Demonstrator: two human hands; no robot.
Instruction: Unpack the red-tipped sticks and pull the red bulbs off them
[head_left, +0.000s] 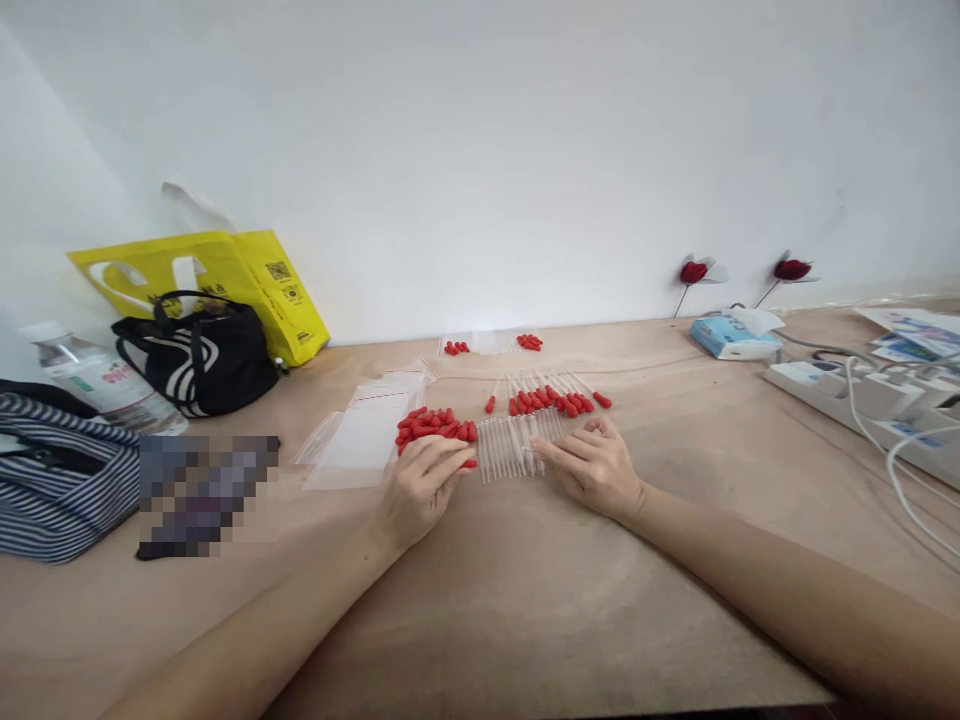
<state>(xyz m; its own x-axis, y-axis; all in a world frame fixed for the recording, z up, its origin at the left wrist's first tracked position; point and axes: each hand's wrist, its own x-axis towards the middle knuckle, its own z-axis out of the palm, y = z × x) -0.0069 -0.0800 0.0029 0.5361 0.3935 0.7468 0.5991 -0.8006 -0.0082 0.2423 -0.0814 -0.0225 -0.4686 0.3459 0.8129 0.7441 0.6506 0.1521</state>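
My left hand (426, 485) is closed in a pinch, with a red rubber bulb (469, 463) showing at its fingertips. Just beyond it lies a pile of loose red rubber bulbs (427, 425). Clear glass dropper tubes (499, 450) lie side by side in a row between my hands. At the row's right end my right hand (596, 468) has its thumb and index finger closed at one of the tubes; the fingers partly hide it. Behind the row, several droppers with red bulbs fitted (551, 400) lie with their glass ends pointing away.
Clear zip bags (360, 430) lie left of the bulbs. A filled bag (493, 343) rests by the wall. Yellow and black bags (217, 350), a bottle (105, 375) and a striped bag (67, 480) stand left. Tissues (735, 335) and a corded power strip (862, 400) are right.
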